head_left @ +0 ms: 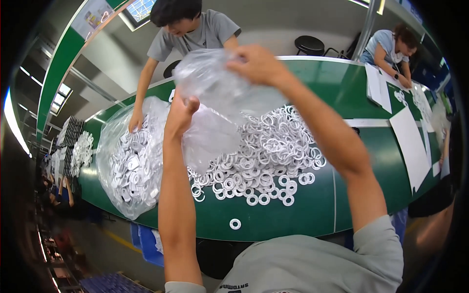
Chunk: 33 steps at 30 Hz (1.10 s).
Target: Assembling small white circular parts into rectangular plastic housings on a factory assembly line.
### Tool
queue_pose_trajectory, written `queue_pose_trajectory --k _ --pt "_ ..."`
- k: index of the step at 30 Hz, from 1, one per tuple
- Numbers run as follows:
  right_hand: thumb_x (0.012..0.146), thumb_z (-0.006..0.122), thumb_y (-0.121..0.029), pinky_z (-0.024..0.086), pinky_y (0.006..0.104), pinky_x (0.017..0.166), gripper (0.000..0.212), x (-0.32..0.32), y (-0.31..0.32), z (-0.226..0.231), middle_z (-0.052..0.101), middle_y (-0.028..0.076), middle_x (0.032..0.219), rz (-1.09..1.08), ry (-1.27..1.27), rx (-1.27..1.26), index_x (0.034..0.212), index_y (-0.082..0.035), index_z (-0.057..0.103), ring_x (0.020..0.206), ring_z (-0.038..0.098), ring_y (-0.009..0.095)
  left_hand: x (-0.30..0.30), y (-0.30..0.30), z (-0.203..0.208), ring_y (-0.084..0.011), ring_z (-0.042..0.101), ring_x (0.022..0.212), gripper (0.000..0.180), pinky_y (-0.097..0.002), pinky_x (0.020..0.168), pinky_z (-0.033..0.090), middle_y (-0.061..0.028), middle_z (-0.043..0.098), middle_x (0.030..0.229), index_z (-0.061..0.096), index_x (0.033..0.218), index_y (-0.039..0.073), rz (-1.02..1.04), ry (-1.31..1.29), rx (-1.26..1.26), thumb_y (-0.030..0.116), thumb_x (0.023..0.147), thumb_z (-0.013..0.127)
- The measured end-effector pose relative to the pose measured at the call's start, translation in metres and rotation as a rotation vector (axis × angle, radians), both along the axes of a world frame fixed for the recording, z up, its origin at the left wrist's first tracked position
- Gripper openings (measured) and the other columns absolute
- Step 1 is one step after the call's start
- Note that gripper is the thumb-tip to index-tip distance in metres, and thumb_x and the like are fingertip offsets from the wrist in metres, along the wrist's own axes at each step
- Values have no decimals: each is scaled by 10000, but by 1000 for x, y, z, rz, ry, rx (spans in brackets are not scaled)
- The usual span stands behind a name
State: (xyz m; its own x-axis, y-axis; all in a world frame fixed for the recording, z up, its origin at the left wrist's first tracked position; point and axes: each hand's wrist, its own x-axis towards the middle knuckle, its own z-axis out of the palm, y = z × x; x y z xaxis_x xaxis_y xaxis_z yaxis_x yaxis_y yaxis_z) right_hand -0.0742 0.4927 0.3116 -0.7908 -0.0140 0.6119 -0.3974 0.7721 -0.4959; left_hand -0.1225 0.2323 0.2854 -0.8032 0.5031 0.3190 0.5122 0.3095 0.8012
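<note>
A clear plastic bag (207, 80) is held up over the table between my two hands. My right hand (261, 66), slightly blurred, pinches its upper edge with closed fingers. Lower down on the left, my left hand (181, 115) grips the bag's side, thumb showing and its other fingers mostly hidden by the film. Beneath and right of the bag spreads a heap of flat white rings (281, 146). One loose ring (231, 224) lies apart, closer to me.
The green table (308, 210) has a second clear bag (137, 209) of white parts at left, where a co-worker's hand (136, 119) reaches in. Stacked parts (82, 151) stand farther left. White sheets (409, 146) lie right; another person (391, 49) sits at far right. A blue bin (148, 244) sits below the edge.
</note>
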Motion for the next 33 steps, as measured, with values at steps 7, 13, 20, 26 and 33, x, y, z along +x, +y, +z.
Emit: queue_pose_trajectory --k 7,13,20,26,33 --pt "731 734 -289 414 444 906 454 122 -130 -16 538 201 1182 340 8 -355 1122 -85 625 1066 521 369 32 -62 -75 -181 605 948 370 -327 822 503 -105 610 1098 548 1187 -11 180 -497 995 262 944 498" --pt "625 811 -346 290 554 1028 766 157 -189 -83 444 165 1311 505 -1 -123 1304 -145 519 1240 385 417 216 -119 -218 -232 591 999 356 -368 866 494 -133 597 1109 498 1221 -16 268 -563 609 192 932 500" --pt "734 652 -103 495 393 603 179 126 -190 -92 626 142 809 3 -222 -731 887 -51 576 673 613 329 282 -61 -106 -269 566 1033 344 -332 885 473 -138 586 1089 525 1201 12 253 245 -468 77 868 585" --pt "733 686 -77 478 350 583 253 158 -208 -90 634 120 779 6 58 -571 977 -40 635 636 595 242 303 -42 -117 -234 527 1092 487 -313 930 435 -108 527 1178 434 1281 23 817 105 242 236 876 603" --pt "770 608 -156 452 429 830 380 303 -250 -142 538 188 983 862 -459 -430 1131 -50 549 977 537 363 448 -98 -213 -234 365 1295 604 -371 1097 280 -113 377 1397 270 1428 32 985 -380 62 331 944 472"
